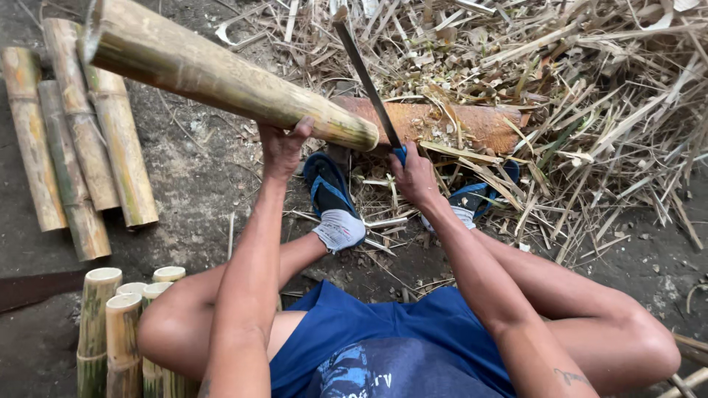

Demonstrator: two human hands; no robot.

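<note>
A thick bamboo section was held up by the left hand, which was closed under it near its lower end; the section was tilted, its near end low at the middle of the view and its far end raised toward the upper left corner. Its skin was seen as yellow-green with darker streaks, and a node ring was visible close to the lower end. A long dark machete was gripped at its blue handle by the right hand, fully clenched; the blade was pointed upward and its lower part was just beside the bamboo's near end; whether they touched could not be told. Behind them a reddish wooden block lay among bamboo splinters; cut bamboo pieces were laid on the ground at the left, and further pieces stood upright near the left knee.
</note>
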